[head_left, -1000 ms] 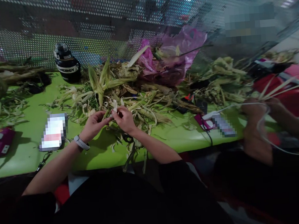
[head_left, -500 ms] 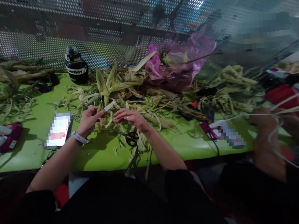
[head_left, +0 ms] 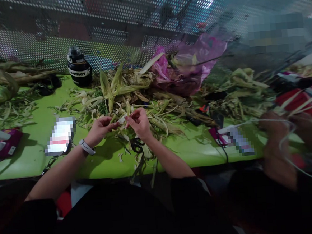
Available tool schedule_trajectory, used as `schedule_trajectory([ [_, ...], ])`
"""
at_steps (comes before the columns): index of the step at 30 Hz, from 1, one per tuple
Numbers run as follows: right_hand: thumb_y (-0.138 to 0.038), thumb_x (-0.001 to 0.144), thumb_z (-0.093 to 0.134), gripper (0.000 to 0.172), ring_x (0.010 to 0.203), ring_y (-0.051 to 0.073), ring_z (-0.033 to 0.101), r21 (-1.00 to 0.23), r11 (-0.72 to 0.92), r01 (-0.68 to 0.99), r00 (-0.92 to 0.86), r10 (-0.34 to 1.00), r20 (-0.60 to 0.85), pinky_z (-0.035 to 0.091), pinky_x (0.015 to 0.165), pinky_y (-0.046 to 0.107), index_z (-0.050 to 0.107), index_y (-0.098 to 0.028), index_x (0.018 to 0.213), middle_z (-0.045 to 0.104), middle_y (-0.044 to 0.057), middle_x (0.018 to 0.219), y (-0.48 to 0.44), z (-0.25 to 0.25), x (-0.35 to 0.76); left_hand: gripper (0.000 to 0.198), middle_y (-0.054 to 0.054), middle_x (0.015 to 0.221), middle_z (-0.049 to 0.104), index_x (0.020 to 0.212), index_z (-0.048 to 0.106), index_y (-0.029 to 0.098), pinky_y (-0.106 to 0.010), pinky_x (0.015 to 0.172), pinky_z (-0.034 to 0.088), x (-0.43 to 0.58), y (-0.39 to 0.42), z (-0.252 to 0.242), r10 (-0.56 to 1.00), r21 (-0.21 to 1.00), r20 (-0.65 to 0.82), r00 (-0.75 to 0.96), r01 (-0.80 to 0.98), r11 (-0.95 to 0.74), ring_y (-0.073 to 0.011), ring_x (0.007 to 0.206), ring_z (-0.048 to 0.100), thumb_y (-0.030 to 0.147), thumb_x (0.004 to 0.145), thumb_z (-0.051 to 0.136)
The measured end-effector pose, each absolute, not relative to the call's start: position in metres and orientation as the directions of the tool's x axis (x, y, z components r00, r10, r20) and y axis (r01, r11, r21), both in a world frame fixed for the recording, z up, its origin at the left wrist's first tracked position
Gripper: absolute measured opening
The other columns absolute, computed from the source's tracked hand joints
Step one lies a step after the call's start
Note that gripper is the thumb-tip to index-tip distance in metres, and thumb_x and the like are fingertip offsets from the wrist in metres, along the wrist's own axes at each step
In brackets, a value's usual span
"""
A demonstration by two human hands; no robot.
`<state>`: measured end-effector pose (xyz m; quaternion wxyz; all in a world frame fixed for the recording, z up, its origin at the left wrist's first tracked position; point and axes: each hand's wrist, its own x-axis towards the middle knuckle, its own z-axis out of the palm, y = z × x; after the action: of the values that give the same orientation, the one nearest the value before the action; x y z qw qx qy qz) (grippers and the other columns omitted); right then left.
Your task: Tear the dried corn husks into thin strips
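My left hand (head_left: 100, 129), with a white watch on its wrist, and my right hand (head_left: 138, 122) meet above the green table (head_left: 35, 159). Both pinch the ends of a short pale strip of husk (head_left: 122, 119) held between them. Just beyond my hands lies a big heap of green and dry husks (head_left: 132, 93). Black scissors (head_left: 137, 146) rest on the table under my right wrist.
A phone (head_left: 60, 136) lies left of my hands. A black bottle (head_left: 78, 67) stands by the perforated metal screen (head_left: 44, 43). A pink plastic bag (head_left: 187, 67) sits behind the heap. At right, another person's hands (head_left: 278, 132) hold long strips near a second phone (head_left: 237, 139).
My right hand, open over the table half a second ago, has risen and closed on the strip that my left hand held. The hands have come together.
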<state>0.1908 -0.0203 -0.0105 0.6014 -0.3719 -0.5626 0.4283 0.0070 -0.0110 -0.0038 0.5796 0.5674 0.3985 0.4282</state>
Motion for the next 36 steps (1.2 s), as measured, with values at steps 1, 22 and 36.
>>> schedule_trajectory([
  [1, -0.046, 0.077, 0.069, 0.043, 0.047, 0.007, 0.053, -0.931, 0.347, -0.117, 0.021, 0.938, 0.347, 0.047, 0.049, 0.023, 0.035, -0.026, 0.092, 0.048, -0.008, 0.075, -0.019, -0.009, 0.191, 0.034, -0.003, 0.071, 0.069, 0.081, 0.071, 0.013, -0.023, 0.059, 0.045, 0.007, -0.012, -0.003, 0.948, 0.999, 0.027, 0.316, -0.036, -0.016, -0.0102, 0.059, 0.058, 0.040, 0.064, 0.081],
  [22, -0.040, 0.090, 0.053, 0.030, 0.076, 0.014, 0.054, -0.779, 0.551, 0.299, -0.334, 0.825, 0.456, 0.044, 0.076, 0.030, 0.054, -0.019, 0.068, 0.055, 0.002, 0.076, -0.023, 0.000, 0.195, 0.032, -0.002, 0.067, 0.068, 0.077, 0.068, 0.014, -0.024, 0.057, 0.050, 0.008, -0.014, -0.002, 0.962, 0.984, 0.145, 0.230, 0.064, -0.164, -0.0125, 0.059, 0.061, 0.042, 0.067, 0.078],
  [36, -0.045, 0.093, 0.045, 0.033, 0.079, 0.015, 0.054, -0.796, 0.533, 0.287, -0.438, 0.812, 0.387, 0.046, 0.077, 0.031, 0.053, -0.019, 0.073, 0.055, 0.003, 0.081, -0.022, 0.007, 0.200, 0.033, -0.003, 0.066, 0.069, 0.077, 0.069, 0.013, -0.023, 0.053, 0.045, 0.003, -0.013, 0.003, 0.956, 0.997, 0.070, 0.284, 0.018, -0.078, -0.0114, 0.055, 0.059, 0.038, 0.060, 0.083],
])
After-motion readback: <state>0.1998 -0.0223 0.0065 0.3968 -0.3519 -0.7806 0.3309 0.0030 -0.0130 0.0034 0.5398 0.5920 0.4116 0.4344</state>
